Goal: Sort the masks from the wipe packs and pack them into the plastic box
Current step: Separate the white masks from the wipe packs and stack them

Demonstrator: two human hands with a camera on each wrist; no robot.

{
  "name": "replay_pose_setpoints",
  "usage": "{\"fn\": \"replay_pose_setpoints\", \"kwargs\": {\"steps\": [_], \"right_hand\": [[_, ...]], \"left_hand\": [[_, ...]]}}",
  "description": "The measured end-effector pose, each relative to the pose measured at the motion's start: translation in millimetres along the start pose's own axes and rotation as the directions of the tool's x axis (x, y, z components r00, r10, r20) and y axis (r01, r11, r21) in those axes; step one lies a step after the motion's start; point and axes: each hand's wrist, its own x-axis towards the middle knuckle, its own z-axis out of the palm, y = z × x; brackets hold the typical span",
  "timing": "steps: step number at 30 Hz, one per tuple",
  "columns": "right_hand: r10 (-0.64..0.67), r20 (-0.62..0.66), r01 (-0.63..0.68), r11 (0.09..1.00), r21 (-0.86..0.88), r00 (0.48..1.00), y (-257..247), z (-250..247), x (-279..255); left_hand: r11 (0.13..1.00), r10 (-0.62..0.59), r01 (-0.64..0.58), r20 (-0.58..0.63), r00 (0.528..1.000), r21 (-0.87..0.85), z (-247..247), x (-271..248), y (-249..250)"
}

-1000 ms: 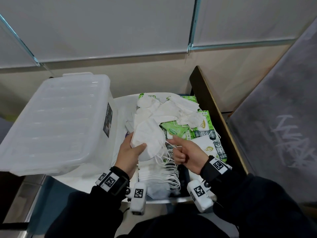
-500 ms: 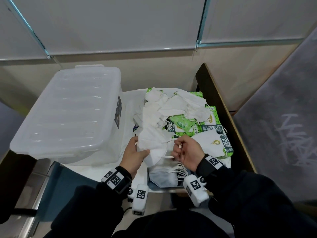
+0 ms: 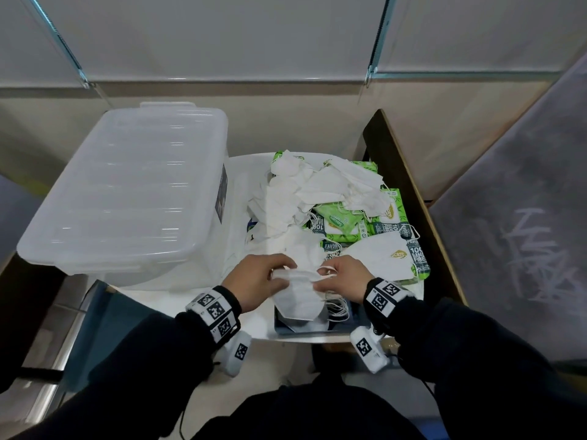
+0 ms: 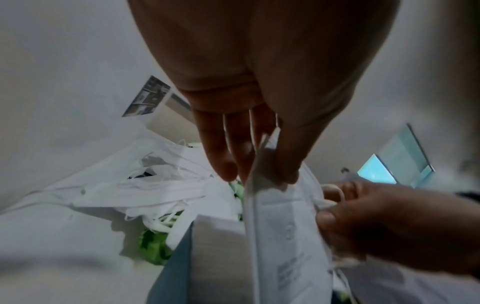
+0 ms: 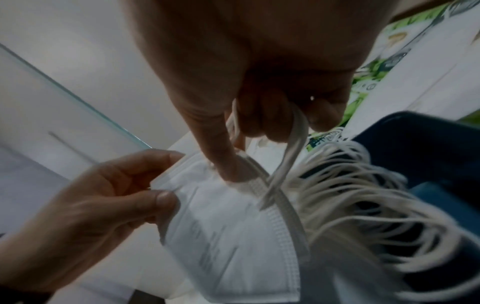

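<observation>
A folded white mask (image 3: 297,298) (image 4: 283,232) (image 5: 231,232) hangs between both hands above a stack of masks (image 3: 317,322) in a dark blue tray (image 3: 279,327). My left hand (image 3: 265,276) (image 4: 259,162) pinches the mask's left edge between thumb and fingers. My right hand (image 3: 341,274) (image 5: 249,144) pinches its right edge and grips its ear loop (image 5: 288,156). Farther back lies a pile of loose white masks (image 3: 305,192) over green wipe packs (image 3: 346,223). The clear plastic box (image 3: 127,198) sits at the left with its lid on.
All of it rests on a white table (image 3: 235,198). A dark wooden board (image 3: 403,192) borders the right side, with a grey wall (image 3: 524,233) beyond it. One more mask (image 3: 384,258) lies on the wipe packs by my right hand. A bundle of ear loops (image 5: 363,195) trails from the stack.
Both hands have dropped toward me with the mask, from over the pile down to the stack in the tray. The mask now hangs stretched between both hands.
</observation>
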Motion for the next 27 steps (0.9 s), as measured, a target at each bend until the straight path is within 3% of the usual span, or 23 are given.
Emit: {"fn": "replay_pose_setpoints", "kwargs": {"steps": [3,6,10,16,21,24,27], "right_hand": [[0.134,0.083,-0.144,0.983,0.115,0.987,15.3,-1.1,-5.8],[0.246,0.107,-0.262,0.946,0.191,0.963,30.2,-6.9,-14.1],[0.272,0.100,-0.286,0.943,0.173,0.957,40.5,-8.2,-18.7],[0.271,0.042,-0.265,0.958,-0.106,0.962,40.1,-2.0,-12.8],[0.241,-0.016,-0.240,0.956,-0.167,0.970,46.5,1.2,-5.8],[0.230,0.018,-0.226,0.967,-0.114,0.973,48.8,-3.2,-3.4],[0.250,0.047,-0.253,0.965,0.074,0.967,50.7,-17.3,1.5]], "left_hand": [[0.972,0.001,-0.029,0.122,0.993,0.235,19.3,-0.5,-11.5],[0.955,-0.018,-0.029,0.155,0.988,0.295,34.1,-2.9,-23.0],[0.948,0.032,-0.079,0.156,0.987,0.308,47.1,-2.8,-22.9],[0.842,0.063,-0.197,0.271,0.960,0.502,66.8,-3.3,-27.0],[0.834,0.138,-0.226,0.206,0.969,0.503,74.3,-3.5,-36.9],[0.815,0.140,-0.241,0.224,0.964,0.527,73.8,1.3,-35.0],[0.878,0.106,-0.189,0.207,0.973,0.439,62.9,9.4,-30.6]]}}
